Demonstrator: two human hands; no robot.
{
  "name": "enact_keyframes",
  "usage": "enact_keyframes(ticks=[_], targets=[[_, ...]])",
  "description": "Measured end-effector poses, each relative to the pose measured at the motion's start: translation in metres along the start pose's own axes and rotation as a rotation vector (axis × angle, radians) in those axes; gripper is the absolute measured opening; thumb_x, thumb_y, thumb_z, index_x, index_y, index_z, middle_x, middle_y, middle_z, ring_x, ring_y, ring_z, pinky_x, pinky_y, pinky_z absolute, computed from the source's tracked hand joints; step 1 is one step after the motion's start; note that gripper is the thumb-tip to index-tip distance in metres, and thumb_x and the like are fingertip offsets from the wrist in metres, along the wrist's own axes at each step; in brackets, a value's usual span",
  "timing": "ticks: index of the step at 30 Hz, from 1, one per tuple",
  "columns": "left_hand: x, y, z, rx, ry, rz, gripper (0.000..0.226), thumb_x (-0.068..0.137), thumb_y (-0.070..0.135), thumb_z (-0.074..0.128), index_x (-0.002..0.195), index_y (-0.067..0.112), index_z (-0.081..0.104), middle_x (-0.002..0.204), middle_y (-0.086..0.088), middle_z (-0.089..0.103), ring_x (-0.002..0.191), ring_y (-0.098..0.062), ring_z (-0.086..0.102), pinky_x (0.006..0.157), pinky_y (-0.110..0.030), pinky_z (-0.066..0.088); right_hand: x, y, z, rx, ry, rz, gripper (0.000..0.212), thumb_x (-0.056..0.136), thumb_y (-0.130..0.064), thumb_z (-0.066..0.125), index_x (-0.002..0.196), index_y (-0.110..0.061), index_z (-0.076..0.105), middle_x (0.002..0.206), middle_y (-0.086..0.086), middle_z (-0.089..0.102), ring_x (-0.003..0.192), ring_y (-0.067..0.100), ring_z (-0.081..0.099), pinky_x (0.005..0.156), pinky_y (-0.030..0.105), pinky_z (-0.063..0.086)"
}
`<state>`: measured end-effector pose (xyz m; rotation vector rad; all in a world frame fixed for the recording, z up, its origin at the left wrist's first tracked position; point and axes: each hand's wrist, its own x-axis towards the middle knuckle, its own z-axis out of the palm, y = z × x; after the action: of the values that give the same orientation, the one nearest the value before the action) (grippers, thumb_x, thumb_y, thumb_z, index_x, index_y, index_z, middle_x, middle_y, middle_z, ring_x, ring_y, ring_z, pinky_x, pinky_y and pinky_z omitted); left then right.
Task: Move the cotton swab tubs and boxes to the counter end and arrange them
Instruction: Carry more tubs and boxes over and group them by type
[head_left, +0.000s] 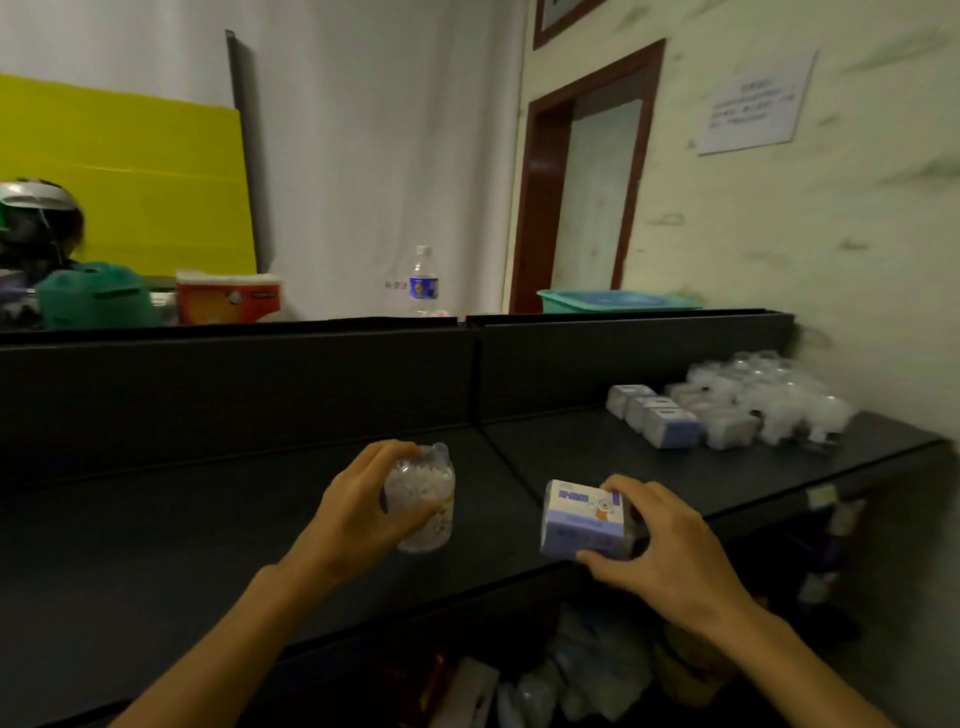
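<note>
Two hands (363, 499) (670, 551), one tub (423, 501), four boxes (582, 519) (670, 426), one water bottle (423, 280).

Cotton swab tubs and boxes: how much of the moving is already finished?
Mostly done, it seems: a row of boxes and a cluster of clear tubs already sit at the counter's right end. In hand: the left hand holds one tub, the right hand one box. Left: placing these two.

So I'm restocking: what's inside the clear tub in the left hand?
The clear tub shows packed white cotton swabs through its wall. The left hand covers its near side, hiding the rest.
</note>
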<state>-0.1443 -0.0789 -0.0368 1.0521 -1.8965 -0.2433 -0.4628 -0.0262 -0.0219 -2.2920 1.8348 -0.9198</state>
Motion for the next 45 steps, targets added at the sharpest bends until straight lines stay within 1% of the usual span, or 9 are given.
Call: enact_keyframes(ticks=[4, 7, 13, 21, 27, 33, 37, 41, 45], targets=[[0.039, 0.024, 0.063, -0.047, -0.041, 0.077, 0.054, 0.074, 0.037, 0.073, 0.114, 0.050, 0.039, 0.125, 0.019, 0.041, 0.111, -0.015, 0.053, 0.074, -0.026, 0.056, -0.005, 0.060, -0.036, -0.059, 0.003, 0.078, 0.079, 0.068, -0.054, 0.076, 0.136, -0.032, 0.042, 0.117, -0.011, 0.050, 0.107, 0.007, 0.048, 0.091, 0.026, 0.046], [0.063, 0.037, 0.098, -0.080, -0.072, 0.129, 0.053, 0.072, 0.046, 0.068, 0.114, 0.052, 0.037, 0.126, 0.017, 0.042, 0.112, -0.016, 0.053, 0.077, -0.031, 0.058, -0.002, 0.098, -0.053, -0.067, 0.026, 0.143, 0.080, 0.069, -0.053, 0.077, 0.138, -0.031, 0.042, 0.120, -0.009, 0.051, 0.110, 0.009, 0.048, 0.093, 0.030, 0.047], [0.102, 0.040, 0.146, -0.106, -0.099, 0.139, 0.051, 0.070, 0.059, 0.063, 0.114, 0.058, 0.037, 0.126, 0.016, 0.044, 0.112, -0.013, 0.054, 0.080, -0.032, 0.057, 0.024, 0.157, -0.061, -0.082, 0.008, 0.226, 0.080, 0.069, -0.056, 0.075, 0.139, -0.033, 0.042, 0.120, -0.008, 0.050, 0.109, 0.010, 0.049, 0.090, 0.032, 0.049], [0.157, 0.017, 0.198, -0.088, -0.110, 0.103, 0.054, 0.073, 0.041, 0.071, 0.117, 0.048, 0.040, 0.126, 0.017, 0.042, 0.115, -0.015, 0.051, 0.084, -0.035, 0.055, 0.094, 0.223, -0.047, -0.121, -0.060, 0.223, 0.076, 0.070, -0.057, 0.074, 0.136, -0.035, 0.044, 0.112, -0.007, 0.049, 0.105, 0.012, 0.049, 0.088, 0.032, 0.048], [0.213, 0.004, 0.226, -0.060, -0.053, 0.129, 0.056, 0.073, 0.029, 0.074, 0.120, 0.036, 0.043, 0.127, 0.012, 0.041, 0.115, -0.014, 0.050, 0.083, -0.032, 0.054, 0.149, 0.264, -0.035, -0.056, -0.123, 0.216, 0.074, 0.071, -0.051, 0.077, 0.136, -0.036, 0.044, 0.122, -0.007, 0.052, 0.115, 0.014, 0.050, 0.095, 0.036, 0.046], [0.253, 0.009, 0.251, -0.066, -0.035, 0.158, 0.055, 0.073, 0.031, 0.071, 0.119, 0.037, 0.042, 0.121, 0.019, 0.042, 0.105, 0.000, 0.051, 0.073, -0.007, 0.046, 0.180, 0.293, -0.020, -0.016, -0.170, 0.171, 0.081, 0.073, -0.053, 0.074, 0.143, -0.037, 0.036, 0.138, -0.008, 0.049, 0.124, 0.012, 0.046, 0.102, 0.038, 0.044], [0.273, 0.015, 0.264, -0.052, -0.028, 0.184, 0.054, 0.072, 0.037, 0.068, 0.120, 0.035, 0.042, 0.121, 0.020, 0.043, 0.104, 0.000, 0.053, 0.074, -0.003, 0.046, 0.197, 0.303, -0.020, -0.022, -0.227, 0.084, 0.081, 0.075, -0.053, 0.072, 0.143, -0.043, 0.030, 0.139, -0.010, 0.047, 0.124, 0.008, 0.046, 0.103, 0.038, 0.044], [0.290, 0.027, 0.279, 0.008, 0.022, 0.185, 0.057, 0.073, 0.026, 0.073, 0.121, 0.032, 0.043, 0.123, 0.010, 0.046, 0.103, -0.006, 0.055, 0.071, -0.006, 0.047, 0.207, 0.312, -0.023, -0.034, -0.276, -0.017, 0.083, 0.076, -0.054, 0.070, 0.144, -0.043, 0.025, 0.139, -0.012, 0.045, 0.125, 0.006, 0.044, 0.103, 0.035, 0.042], [0.303, 0.049, 0.301, 0.036, 0.050, 0.194, 0.056, 0.073, 0.033, 0.069, 0.121, 0.033, 0.042, 0.118, 0.021, 0.044, 0.103, 0.000, 0.054, 0.074, -0.004, 0.046, 0.217, 0.327, -0.038, 0.003, -0.347, -0.136, 0.086, 0.074, -0.056, 0.071, 0.143, -0.046, 0.022, 0.139, -0.012, 0.045, 0.122, 0.006, 0.046, 0.101, 0.038, 0.044]])
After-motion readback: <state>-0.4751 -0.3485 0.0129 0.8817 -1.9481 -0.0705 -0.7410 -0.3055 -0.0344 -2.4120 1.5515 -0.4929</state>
